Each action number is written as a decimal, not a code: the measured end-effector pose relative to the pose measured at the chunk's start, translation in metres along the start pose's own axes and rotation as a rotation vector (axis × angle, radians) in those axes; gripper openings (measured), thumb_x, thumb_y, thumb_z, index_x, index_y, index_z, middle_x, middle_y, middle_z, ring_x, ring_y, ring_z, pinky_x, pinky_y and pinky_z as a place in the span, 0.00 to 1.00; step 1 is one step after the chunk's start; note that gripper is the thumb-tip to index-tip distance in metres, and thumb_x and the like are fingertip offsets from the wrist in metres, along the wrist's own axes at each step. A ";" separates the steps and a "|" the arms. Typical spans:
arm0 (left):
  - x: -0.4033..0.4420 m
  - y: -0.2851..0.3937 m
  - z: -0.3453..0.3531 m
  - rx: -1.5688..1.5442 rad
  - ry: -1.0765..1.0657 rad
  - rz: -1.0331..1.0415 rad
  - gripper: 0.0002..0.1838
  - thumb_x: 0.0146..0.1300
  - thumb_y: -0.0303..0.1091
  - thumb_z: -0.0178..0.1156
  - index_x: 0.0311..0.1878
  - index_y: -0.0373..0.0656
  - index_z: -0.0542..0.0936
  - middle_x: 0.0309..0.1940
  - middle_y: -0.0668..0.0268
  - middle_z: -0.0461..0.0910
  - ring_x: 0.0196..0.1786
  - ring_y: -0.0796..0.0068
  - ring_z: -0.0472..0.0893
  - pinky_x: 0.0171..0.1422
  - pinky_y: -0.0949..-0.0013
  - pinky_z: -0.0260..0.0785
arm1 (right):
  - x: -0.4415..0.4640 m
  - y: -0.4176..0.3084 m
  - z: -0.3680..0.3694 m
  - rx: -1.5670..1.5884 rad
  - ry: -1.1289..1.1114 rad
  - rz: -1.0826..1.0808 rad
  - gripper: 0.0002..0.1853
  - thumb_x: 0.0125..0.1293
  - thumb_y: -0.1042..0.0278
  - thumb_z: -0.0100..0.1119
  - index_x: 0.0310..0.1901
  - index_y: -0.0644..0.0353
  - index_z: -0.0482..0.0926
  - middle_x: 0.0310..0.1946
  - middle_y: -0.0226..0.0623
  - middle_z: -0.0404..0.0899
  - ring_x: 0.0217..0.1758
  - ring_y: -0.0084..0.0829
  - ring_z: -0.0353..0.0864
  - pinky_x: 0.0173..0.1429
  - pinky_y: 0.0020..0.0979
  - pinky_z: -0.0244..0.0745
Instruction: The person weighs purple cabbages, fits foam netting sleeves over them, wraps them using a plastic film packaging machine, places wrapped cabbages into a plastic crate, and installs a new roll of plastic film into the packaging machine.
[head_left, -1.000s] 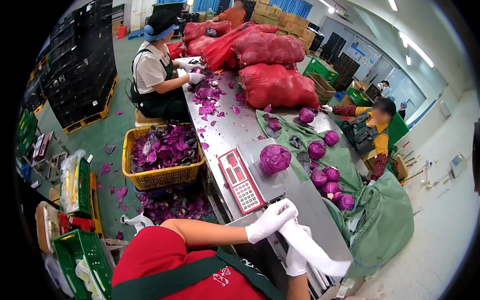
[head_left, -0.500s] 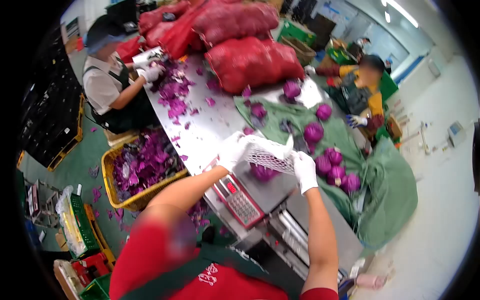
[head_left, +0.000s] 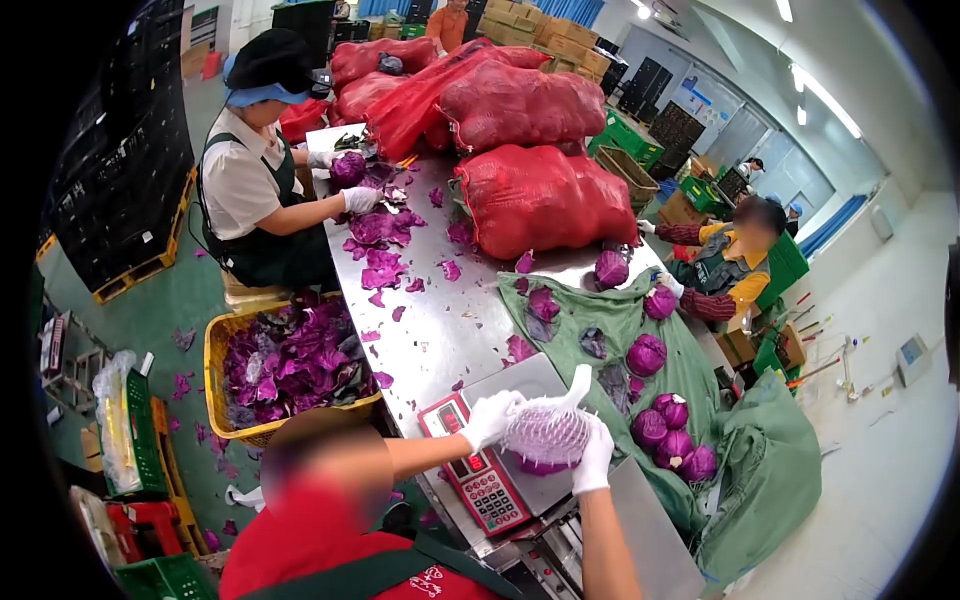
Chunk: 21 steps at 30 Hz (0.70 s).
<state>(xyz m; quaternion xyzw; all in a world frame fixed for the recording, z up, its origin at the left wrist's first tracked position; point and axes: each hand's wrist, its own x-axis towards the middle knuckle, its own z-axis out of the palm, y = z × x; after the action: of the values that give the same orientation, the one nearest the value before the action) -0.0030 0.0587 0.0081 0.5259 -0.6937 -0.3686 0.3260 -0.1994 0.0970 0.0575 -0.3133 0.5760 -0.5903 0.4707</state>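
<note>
My left hand [head_left: 492, 418] grips one side of a white foam net sleeve [head_left: 560, 405], and my right hand [head_left: 595, 456] grips the other, both in white gloves. The sleeve is stretched over a purple cabbage [head_left: 543, 466]; purple shows through the mesh, and bare leaf shows at the lower edge. A loose tail of the net sticks up. The cabbage is above the metal plate of a red-framed scale [head_left: 484, 490]; whether it rests on the plate is hidden. The scale's keypad and red display lie below my left wrist.
Purple cabbages [head_left: 646, 354] lie on a green cloth [head_left: 745, 450] to the right. Red mesh sacks [head_left: 545, 200] are stacked at the back. A yellow basket [head_left: 215, 370] of leaf scraps stands left. One co-worker [head_left: 262, 185] handles a cabbage; another [head_left: 735, 260] reaches one at right.
The net sleeve has come down over the cabbage; earlier it was stretched above it. The left co-worker now has a cabbage in view. The right co-worker's hand has moved to a cabbage.
</note>
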 end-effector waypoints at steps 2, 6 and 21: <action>-0.004 0.016 0.001 -1.167 -0.533 0.078 0.22 0.67 0.36 0.57 0.61 0.36 0.70 0.56 0.66 0.76 0.55 0.76 0.77 0.62 0.71 0.69 | -0.037 -0.022 0.001 -0.094 -0.033 -0.083 0.14 0.74 0.65 0.43 0.43 0.67 0.76 0.39 0.34 0.78 0.42 0.24 0.76 0.50 0.28 0.72; -0.067 0.049 -0.032 -1.747 -0.791 -0.575 0.27 0.70 0.51 0.52 0.61 0.38 0.71 0.58 0.57 0.76 0.57 0.66 0.78 0.66 0.61 0.69 | -0.101 -0.054 -0.005 -0.525 -0.159 -0.328 0.12 0.75 0.68 0.42 0.40 0.65 0.74 0.34 0.31 0.77 0.37 0.19 0.75 0.44 0.25 0.72; -0.193 0.095 -0.017 -1.661 -0.844 -0.705 0.30 0.71 0.56 0.45 0.57 0.34 0.73 0.52 0.48 0.77 0.57 0.52 0.77 0.65 0.52 0.70 | -0.261 -0.120 -0.096 0.017 -1.038 0.728 0.28 0.65 0.58 0.61 0.60 0.69 0.71 0.51 0.36 0.79 0.54 0.23 0.76 0.62 0.28 0.69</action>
<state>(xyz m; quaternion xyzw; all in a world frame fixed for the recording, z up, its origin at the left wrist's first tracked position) 0.0102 0.2595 0.0852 0.1329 -0.0789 -0.9698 0.1889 -0.2162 0.3607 0.2061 -0.3392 0.3376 -0.1682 0.8618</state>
